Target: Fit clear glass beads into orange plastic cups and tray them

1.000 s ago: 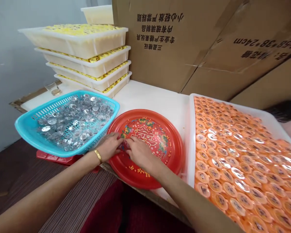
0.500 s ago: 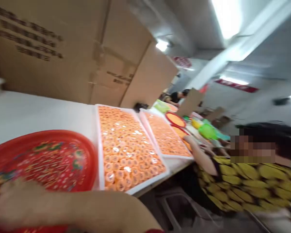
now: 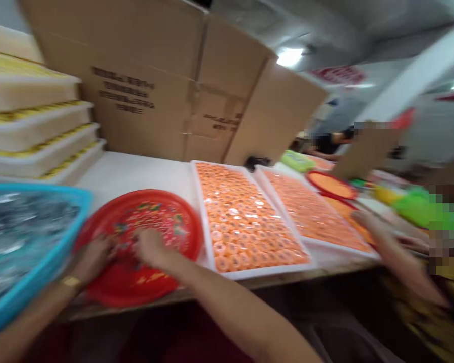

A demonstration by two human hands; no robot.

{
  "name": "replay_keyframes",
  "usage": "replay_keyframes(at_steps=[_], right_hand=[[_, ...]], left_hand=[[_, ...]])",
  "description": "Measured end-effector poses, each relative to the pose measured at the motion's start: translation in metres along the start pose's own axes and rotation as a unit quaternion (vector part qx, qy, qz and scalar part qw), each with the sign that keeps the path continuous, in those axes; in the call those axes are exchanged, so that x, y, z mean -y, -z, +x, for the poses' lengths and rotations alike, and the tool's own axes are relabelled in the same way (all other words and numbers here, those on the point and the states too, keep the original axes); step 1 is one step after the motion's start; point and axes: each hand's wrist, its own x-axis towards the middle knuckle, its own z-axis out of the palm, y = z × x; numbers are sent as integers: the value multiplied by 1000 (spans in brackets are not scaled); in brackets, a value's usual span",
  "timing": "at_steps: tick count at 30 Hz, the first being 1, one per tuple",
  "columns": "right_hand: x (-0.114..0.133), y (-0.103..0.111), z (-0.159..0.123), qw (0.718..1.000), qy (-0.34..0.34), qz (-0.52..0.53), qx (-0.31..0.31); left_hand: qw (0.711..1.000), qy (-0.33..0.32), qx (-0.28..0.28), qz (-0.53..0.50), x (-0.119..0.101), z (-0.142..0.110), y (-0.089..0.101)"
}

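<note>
Red tray (image 3: 128,293) is set between blue basket (image 3: 81,207) and white tray (image 3: 265,271), likely for reach; left hand (image 3: 94,258) and right hand (image 3: 150,247) held slightly apart over it, grips can't be told.

Passage runs over the white tabletop (image 3: 144,172) behind the red tray (image 3: 194,229); printed cardboard panels (image 3: 136,65) block beyond, the blue basket (image 3: 45,267) leftward.

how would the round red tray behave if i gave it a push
The red tray is probably fairly stiff, as its raised rim holds an even round shape. Wide and low on the tabletop, it seems likelier to slide than tip. The blurred orange bits look loose on it, so they might scatter.
</note>
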Motion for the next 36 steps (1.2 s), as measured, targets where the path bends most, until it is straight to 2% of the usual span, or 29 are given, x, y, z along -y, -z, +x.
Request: replay_keyframes(at_steps=[2, 5, 8, 12, 14, 16, 18, 20, 21, 23, 25, 27, 28, 30, 33, 36], right_hand=[[-11, -6, 6, 1000, -1, 28, 4], [-20, -19, 15, 998, -24, 59, 4], [-16, -29, 15, 997, -40, 67, 12], [-3, -42, 19, 999, -34, 29, 0], [2, -47, 26, 1000, -27, -6, -12], [3, -51, 34, 999, -19, -41, -13], [3, -54, 39, 998, -7, -70, 2], [2, -57, 43, 995, 10, -92, 22], [1, -58, 44, 994, 17, -102, 31], [2, -60, 46, 992, 22, -120, 44], [2, -62, 48, 989, 16, -135, 51], [3, -62, 49, 988, 8, -145, 53], [3, -61, 49, 988, 5, -148, 52], [4, -55, 47, 988, 2, -146, 44], [11, -33, 46, 992, -1, -127, 18], [38, -10, 51, 996, 19, -85, -4]], left_hand=[[999, 29, -19, -18, 23, -17, 33], [993, 59, -60, -83, 31, -26, 56], [975, 87, -83, -187, 15, -30, 59], [946, 94, -69, -302, -22, -50, 66], [939, 85, -70, -327, -36, -60, 81], [935, 78, -87, -334, -43, -66, 105], [952, 70, -137, -264, -39, -69, 136], [976, 58, -203, -47, -27, -72, 167], [973, 60, -212, 72, -19, -75, 180], [944, 68, -201, 251, -7, -83, 195], [924, 50, -201, 322, -3, -91, 191], [932, -5, -183, 314, -9, -96, 170], [943, -34, -148, 295, -13, -96, 154], [959, -72, -17, 274, -19, -90, 119], [961, -56, 33, 269, -13, -69, 77], [966, -34, 49, 252, 5, -49, 61]])
